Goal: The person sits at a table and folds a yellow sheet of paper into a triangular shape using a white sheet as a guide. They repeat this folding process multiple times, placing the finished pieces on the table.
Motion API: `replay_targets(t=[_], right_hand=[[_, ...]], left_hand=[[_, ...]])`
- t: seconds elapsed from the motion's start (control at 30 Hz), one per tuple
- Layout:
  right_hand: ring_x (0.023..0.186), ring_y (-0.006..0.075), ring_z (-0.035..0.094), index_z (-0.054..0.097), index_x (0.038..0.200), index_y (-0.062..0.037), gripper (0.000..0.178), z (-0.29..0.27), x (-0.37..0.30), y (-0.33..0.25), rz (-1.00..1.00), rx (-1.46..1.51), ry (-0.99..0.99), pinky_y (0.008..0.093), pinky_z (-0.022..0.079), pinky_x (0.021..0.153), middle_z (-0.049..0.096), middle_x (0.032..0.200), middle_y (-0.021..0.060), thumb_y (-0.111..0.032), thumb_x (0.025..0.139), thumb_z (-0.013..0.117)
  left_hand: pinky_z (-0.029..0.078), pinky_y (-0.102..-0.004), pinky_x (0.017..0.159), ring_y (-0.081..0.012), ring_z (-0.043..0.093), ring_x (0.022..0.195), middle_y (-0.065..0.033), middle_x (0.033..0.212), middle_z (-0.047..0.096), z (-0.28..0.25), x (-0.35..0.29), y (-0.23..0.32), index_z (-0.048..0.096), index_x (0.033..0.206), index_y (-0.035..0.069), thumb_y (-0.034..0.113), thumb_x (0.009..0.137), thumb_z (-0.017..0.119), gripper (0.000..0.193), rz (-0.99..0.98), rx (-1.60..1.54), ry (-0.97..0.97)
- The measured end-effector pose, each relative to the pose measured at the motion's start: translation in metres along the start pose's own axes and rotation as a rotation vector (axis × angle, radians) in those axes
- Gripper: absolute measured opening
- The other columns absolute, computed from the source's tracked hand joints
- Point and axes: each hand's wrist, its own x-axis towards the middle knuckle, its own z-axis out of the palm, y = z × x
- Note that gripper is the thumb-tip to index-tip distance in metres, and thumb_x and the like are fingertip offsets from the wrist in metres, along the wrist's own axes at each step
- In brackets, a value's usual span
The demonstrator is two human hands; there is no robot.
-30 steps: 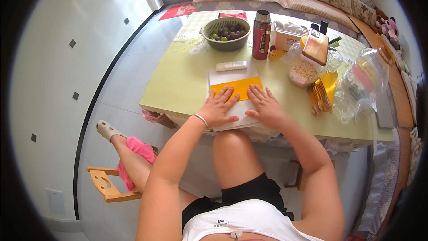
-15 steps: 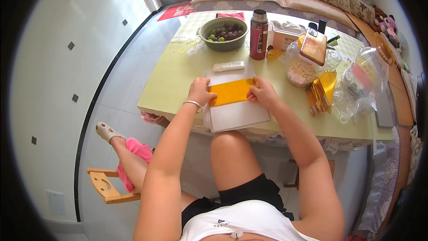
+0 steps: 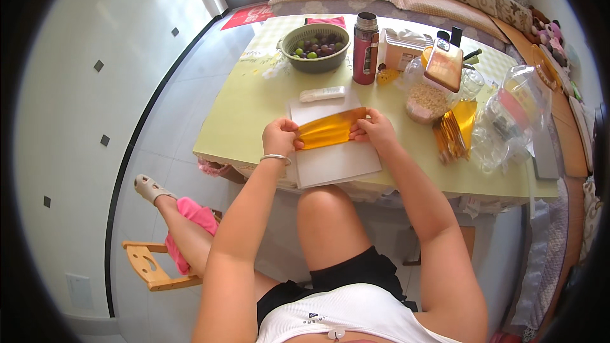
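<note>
A shiny gold foil sheet point(image 3: 326, 131) stretches between my two hands over a stack of white paper point(image 3: 337, 166) at the table's near edge. My left hand point(image 3: 280, 136) pinches its left end, thumb against fingers. At its right end my right hand point(image 3: 373, 129) grips it the same way. The sheet bows and creases slightly, its upper right corner lifted. Just beyond it a white tube-like item point(image 3: 322, 94) lies on the top of the paper. Several more gold foil sheets point(image 3: 452, 133) lie in a bundle to the right.
Farther back on the table point(image 3: 235, 111) stand a colander of grapes point(image 3: 316, 47), a maroon thermos point(image 3: 365, 51) and a tissue box point(image 3: 405, 47). A phone point(image 3: 444, 65) rests by a tub of grains point(image 3: 427, 101). At right sits a clear plastic bag point(image 3: 516, 117). A wooden chair point(image 3: 152, 267) is lower left.
The foil sheet lay flat on the paper before; now it is raised a little and bends between my hands. My left hand has shifted slightly left and down.
</note>
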Motion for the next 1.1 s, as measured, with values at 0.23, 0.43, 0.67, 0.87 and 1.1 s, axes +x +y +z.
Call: replay_targets(t=[0.23,0.43,0.67,0.87,1.1], right_hand=[[0.067,0.0180,0.071,0.063,0.100,0.0006,0.015,-0.003,-0.001,-0.002,0.002,0.098,0.058,0.0259,0.058,0.056,0.070,0.082,0.0124,-0.014,0.097,0.063],[0.058,0.0160,0.068,0.065,0.092,0.0002,0.016,-0.012,-0.006,-0.005,0.055,-0.029,0.075,0.0250,0.054,0.048,0.070,0.077,0.0111,-0.016,0.095,0.067],[0.049,0.0119,0.062,0.066,0.084,0.0008,0.014,-0.011,-0.012,-0.011,0.048,-0.265,0.094,0.0231,0.047,0.042,0.067,0.065,0.0083,-0.011,0.091,0.068],[0.047,0.0115,0.060,0.066,0.085,0.0000,0.014,-0.012,-0.009,-0.008,0.049,-0.397,0.071,0.0236,0.047,0.042,0.067,0.065,0.0082,-0.013,0.091,0.069],[0.051,0.0116,0.062,0.066,0.087,0.0000,0.017,-0.017,-0.029,-0.013,0.024,-0.276,0.021,0.0240,0.049,0.045,0.068,0.066,0.0075,-0.016,0.091,0.069]], left_hand=[[0.062,-0.0300,0.065,-0.0206,0.073,0.075,-0.0111,0.085,0.071,-0.004,-0.004,-0.020,0.065,0.092,0.000,0.004,0.093,0.066,0.005,-0.050,-0.328,-0.007],[0.063,-0.0291,0.068,-0.0197,0.072,0.075,-0.0112,0.084,0.071,-0.001,-0.009,-0.019,0.066,0.088,0.000,0.009,0.093,0.069,0.011,-0.047,-0.333,0.030],[0.058,-0.0248,0.063,-0.0137,0.068,0.068,-0.0074,0.075,0.068,-0.003,-0.009,-0.031,0.066,0.078,0.002,0.011,0.091,0.072,0.017,0.038,-0.170,0.028],[0.050,-0.0232,0.055,-0.0090,0.060,0.058,-0.0044,0.068,0.066,-0.007,-0.008,-0.036,0.066,0.077,0.000,0.013,0.089,0.074,0.020,0.128,0.087,0.043],[0.046,-0.0239,0.054,-0.0076,0.056,0.057,-0.0031,0.065,0.065,-0.010,-0.009,-0.033,0.069,0.075,0.001,0.016,0.087,0.076,0.020,0.135,0.180,0.022]])
